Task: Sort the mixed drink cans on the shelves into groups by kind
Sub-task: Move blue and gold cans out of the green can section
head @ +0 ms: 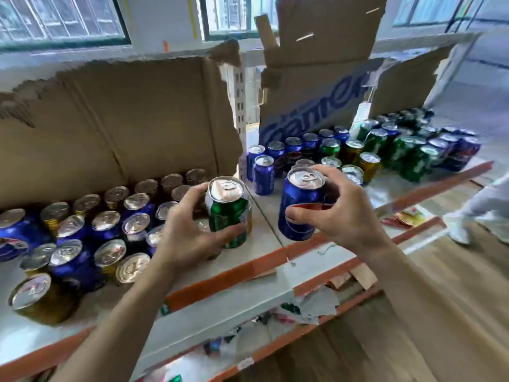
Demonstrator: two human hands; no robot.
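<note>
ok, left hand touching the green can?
Touching. Head view: the left hand curls thumb and fingers round the green can. Right hand grips the blue can.

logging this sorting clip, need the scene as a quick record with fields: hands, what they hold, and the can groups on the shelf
left hand: grips a green can, upright
right hand: grips a blue can
shelf: white, orange front edge
left group: blue and gold cans mixed, in front of a torn cardboard box
right group: blue, green and gold cans mixed, in front of a lettered box
sorting: not finished, both groups mixed
</note>
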